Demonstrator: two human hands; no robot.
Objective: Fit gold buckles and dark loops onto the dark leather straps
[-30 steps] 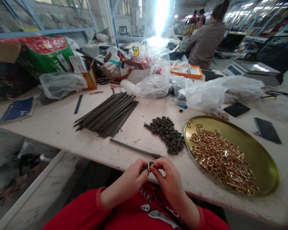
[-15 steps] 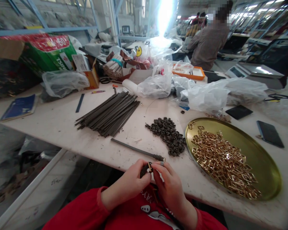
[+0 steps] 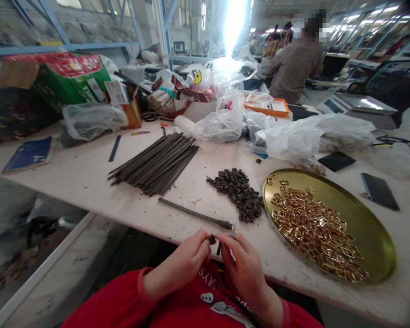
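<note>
At the front table edge, my left hand point(image 3: 191, 253) is closed, thumb and fingers pinching the end of a dark strap point(image 3: 219, 248). My right hand point(image 3: 243, 257), wearing a ring, is closed on the same strap, its fingertips meeting the left ones. A small dark tip with a glint of metal shows between them; most is covered by the fingers. Just beyond lies a finished-looking dark strap point(image 3: 194, 213) with a gold buckle at its right end. Dark strap loops point(image 3: 241, 196) are heaped behind the right hand. To the right, gold buckles point(image 3: 314, 228) fill part of a round tray point(image 3: 372, 237).
A stack of dark strips point(image 3: 153, 164) lies left of centre. A blue booklet point(image 3: 29, 154) is at far left, a phone point(image 3: 380, 191) at far right. Plastic bags point(image 3: 290, 139), a cardboard box point(image 3: 132, 109) and an orange tray point(image 3: 269, 107) line the back. A person point(image 3: 295, 68) stands beyond.
My left hand has turned and its fingers have closed further over the strap end, so the gold buckle seen earlier between the hands is now mostly covered. The view has shifted slightly.
</note>
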